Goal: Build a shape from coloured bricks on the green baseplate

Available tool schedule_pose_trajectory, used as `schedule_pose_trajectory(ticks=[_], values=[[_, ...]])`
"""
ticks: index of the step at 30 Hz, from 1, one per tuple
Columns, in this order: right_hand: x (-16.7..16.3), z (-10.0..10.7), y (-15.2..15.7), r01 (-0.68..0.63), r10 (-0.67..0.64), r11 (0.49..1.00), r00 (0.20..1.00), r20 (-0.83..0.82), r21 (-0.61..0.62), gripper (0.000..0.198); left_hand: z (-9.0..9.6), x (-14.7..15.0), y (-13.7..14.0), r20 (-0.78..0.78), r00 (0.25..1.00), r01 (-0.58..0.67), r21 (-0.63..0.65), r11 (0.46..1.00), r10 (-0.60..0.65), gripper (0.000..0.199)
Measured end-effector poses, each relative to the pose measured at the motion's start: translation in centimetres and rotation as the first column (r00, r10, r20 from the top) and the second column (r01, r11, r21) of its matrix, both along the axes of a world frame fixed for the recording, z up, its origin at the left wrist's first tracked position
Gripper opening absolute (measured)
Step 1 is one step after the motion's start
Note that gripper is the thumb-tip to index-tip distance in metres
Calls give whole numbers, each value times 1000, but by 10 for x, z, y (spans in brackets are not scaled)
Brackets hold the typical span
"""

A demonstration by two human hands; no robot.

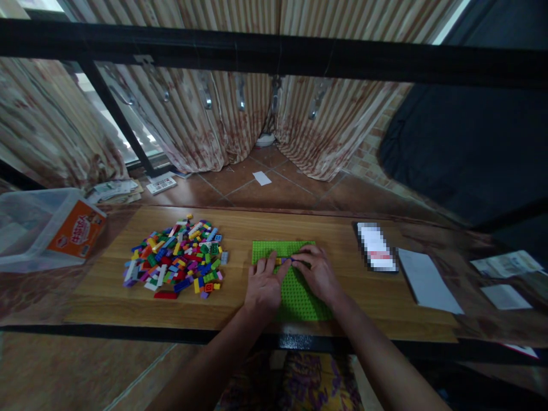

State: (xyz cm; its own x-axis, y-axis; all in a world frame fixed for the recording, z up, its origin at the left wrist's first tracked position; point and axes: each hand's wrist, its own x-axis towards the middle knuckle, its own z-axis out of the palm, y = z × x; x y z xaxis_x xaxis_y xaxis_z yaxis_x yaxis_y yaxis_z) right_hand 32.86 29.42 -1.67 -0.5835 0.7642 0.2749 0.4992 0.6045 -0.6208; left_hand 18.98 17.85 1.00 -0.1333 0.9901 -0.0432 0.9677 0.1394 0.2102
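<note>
A green studded baseplate (302, 291) lies on the wooden board in front of me. Near its upper half sits a short row of small toy bricks, with a yellow brick (278, 261) at the left and a purple brick (287, 260) beside it. My left hand (264, 285) rests on the plate's left side, fingers stretched out and apart, index finger and thumb close to the row. From the right, my right hand (317, 271) pinches with thumb and index finger at the purple end of the row. Its fingertips partly cover that brick.
A heap of loose coloured bricks (175, 257) lies on the wooden board (103, 297) to the left. Beyond it stands a clear plastic tub (29, 228) with an orange label. On the right are a phone (377, 246) and white paper (428, 279). A black bar (274, 54) crosses at the back.
</note>
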Motion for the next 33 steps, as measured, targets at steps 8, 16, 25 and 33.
schedule_pose_trajectory(ticks=[8, 16, 25, 33], values=[[1, 8, 7, -17, 17, 1000, 990, 141, 1, 13, 7, 4, 5, 11, 1000, -24, -7, 1000, 24, 58], [5, 3, -2, 11, -18, 997, 995, 95, 76, 19, -11, -7, -6, 162, 987, -34, 191, 981, 3, 66], [0, 16, -8, 28, -29, 999, 999, 13, 41, 29, -22, -27, -48, 450, 889, -288, 405, 868, 85, 49], [-78, 58, 15, 167, -180, 960, 983, 41, 226, 52, -20, -27, -52, 493, 868, -289, 410, 865, 57, 44]])
